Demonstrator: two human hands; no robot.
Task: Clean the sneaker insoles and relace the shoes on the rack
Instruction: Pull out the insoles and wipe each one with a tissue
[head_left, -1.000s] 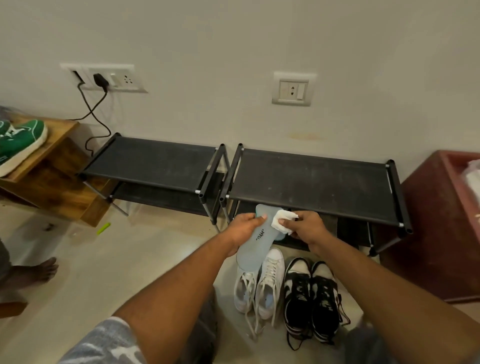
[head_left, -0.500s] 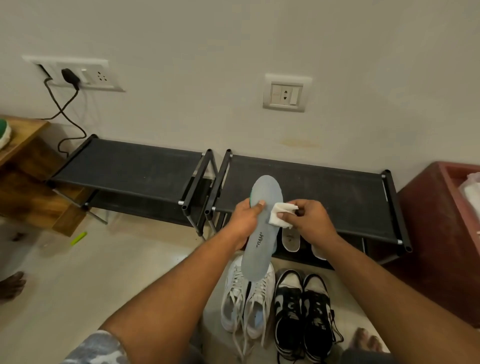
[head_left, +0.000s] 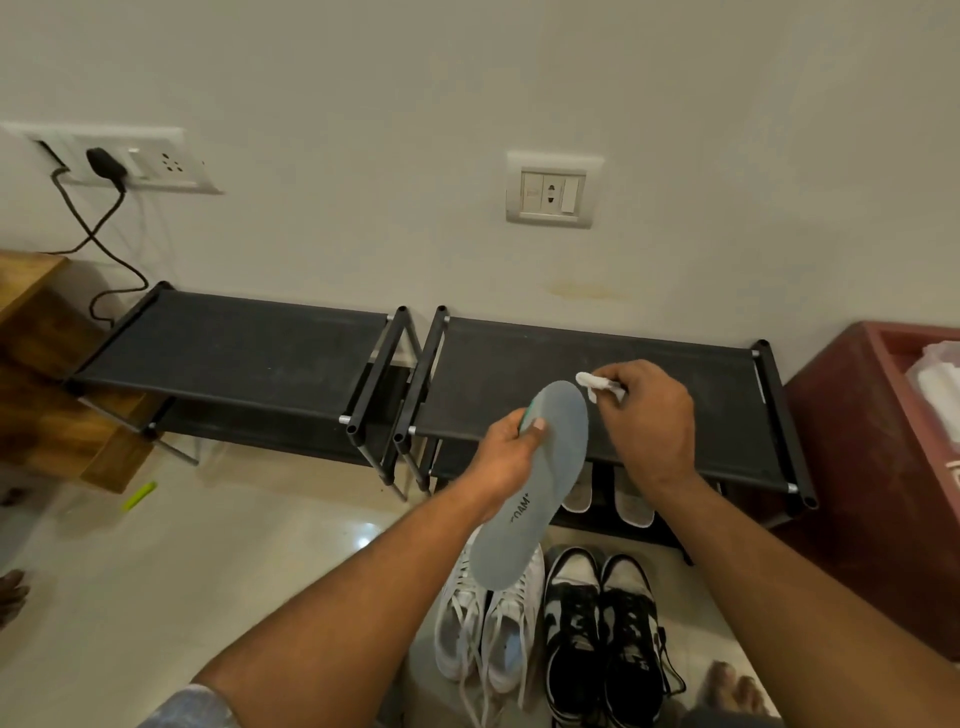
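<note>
The left grip (head_left: 506, 457) clasps the grey insole (head_left: 540, 499) by its edge, above the white sneakers (head_left: 488, 629) on the floor (head_left: 208, 571) before the shoe rack's (head_left: 493, 374) front edge. The right grip (head_left: 652, 421) pinches a white wipe (head_left: 597, 385) just beside the insole's toe.

Soft even indoor light, a small glare spot on the floor (head_left: 366, 538) before me, dim shadow under the rack (head_left: 493, 374), wide-angle bending at the edges

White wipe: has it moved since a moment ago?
Yes. The wipe moved from the front rail of the rack up over its shelf, toward the wall.
</note>
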